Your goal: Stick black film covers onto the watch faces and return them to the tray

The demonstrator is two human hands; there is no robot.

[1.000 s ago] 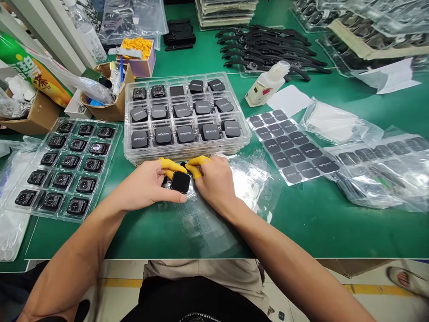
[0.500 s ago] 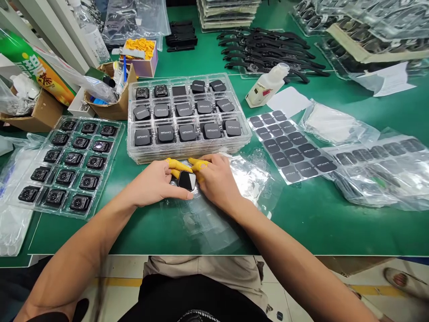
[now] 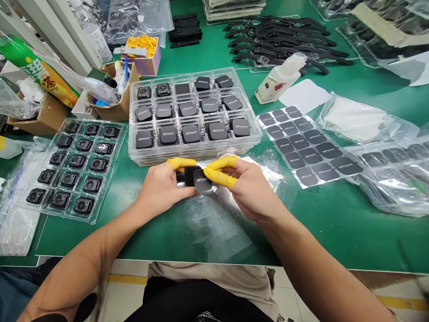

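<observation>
Watch (image 3: 189,175), dark and square-faced, sits in my left hand (image 3: 161,190), which is closed on it between bare thumb and yellow-covered fingers (image 3: 182,163), over the near middle of the green surface (image 3: 144,239). With my right hand (image 3: 250,190) I pinch a black printed square (image 3: 203,183) by its far right part, overlapping the watch's right side; I cannot tell whether the two touch. Clear plastic film (image 3: 217,237) lies below. Just farther off I see stacked clear trays (image 3: 187,155); to the left, a tray (image 3: 106,177) of watch bodies; to the right, a sheet (image 3: 311,154) of similar squares.
</observation>
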